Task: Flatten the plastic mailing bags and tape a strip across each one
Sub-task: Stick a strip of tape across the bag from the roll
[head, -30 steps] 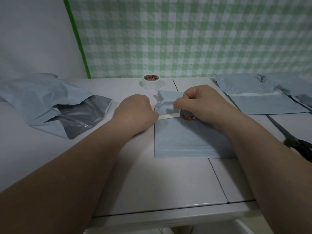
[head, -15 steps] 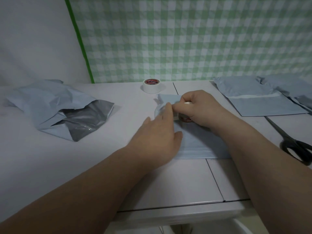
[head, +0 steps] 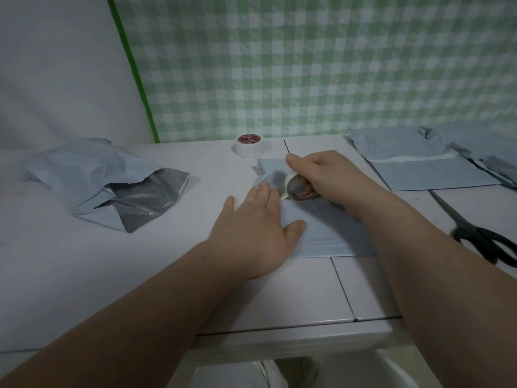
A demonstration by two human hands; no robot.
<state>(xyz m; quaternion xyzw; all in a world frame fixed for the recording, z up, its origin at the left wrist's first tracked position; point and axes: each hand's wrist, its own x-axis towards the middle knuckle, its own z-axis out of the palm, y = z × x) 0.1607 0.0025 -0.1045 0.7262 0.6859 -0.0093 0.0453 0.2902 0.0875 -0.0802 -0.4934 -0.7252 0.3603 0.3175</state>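
Observation:
A light blue mailing bag (head: 327,233) lies flat on the white table (head: 181,270) in front of me. My left hand (head: 257,233) rests palm down on the bag's left part, fingers spread, fingertips at the tape's loose end. My right hand (head: 327,177) grips a white tape roll (head: 299,189) standing on edge on the bag, just right of the left fingertips. A short white strip runs from the roll under my left fingers. The bag's far end is crumpled.
A second tape roll (head: 248,145) sits at the table's back. A crumpled pile of bags (head: 98,183) with dark insides lies left. Flattened bags (head: 419,169), one with a white strip, lie at the right, with black scissors (head: 481,233) near the right edge.
My left hand opened from a fist and came down flat on the bag's left side. My right hand tipped the roll up on edge, and the pulled-out strip is shorter than before.

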